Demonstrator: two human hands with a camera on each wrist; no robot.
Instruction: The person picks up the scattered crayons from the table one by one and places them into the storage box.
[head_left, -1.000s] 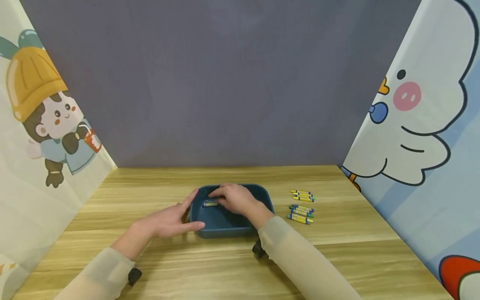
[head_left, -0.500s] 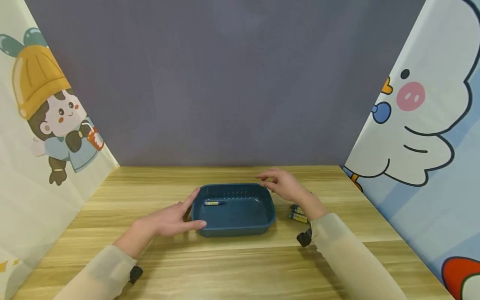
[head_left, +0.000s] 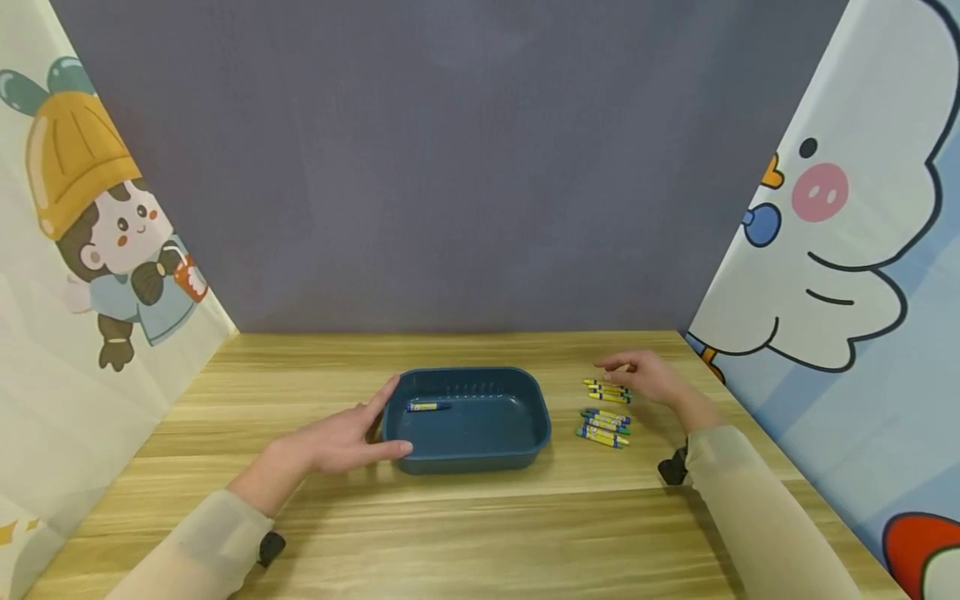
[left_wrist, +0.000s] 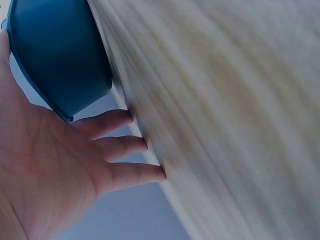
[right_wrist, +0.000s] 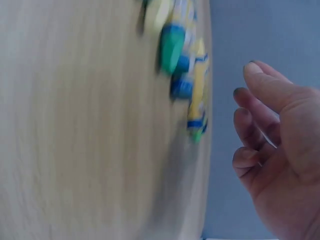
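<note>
A dark blue plastic tray (head_left: 472, 463) stands on the table, and one crayon (head_left: 426, 407) in a yellow and blue wrapper lies inside near its left end. My left hand (head_left: 341, 440) spreads around that left end, thumb at the near corner of the rim. In the left wrist view, three straight fingers (left_wrist: 135, 172) reach down to the tabletop beside the tray wall. To the right, my right hand (head_left: 651, 379) hovers over the back group of crayons (head_left: 609, 397), fingers loosely bent and holding nothing. The right wrist view shows a gap between hand and crayons (right_wrist: 198, 92).
A second group of crayons (head_left: 603, 432) lies just in front of the back group, right of the tray. The wood-grain table (head_left: 450, 533) ends at a grey backdrop (head_left: 450, 167). Printed cartoon panels (head_left: 840, 250) flank both sides.
My right hand has left the tray's inside, where the crayon now lies uncovered, and moved right over the crayons on the table. My left hand stays at the tray.
</note>
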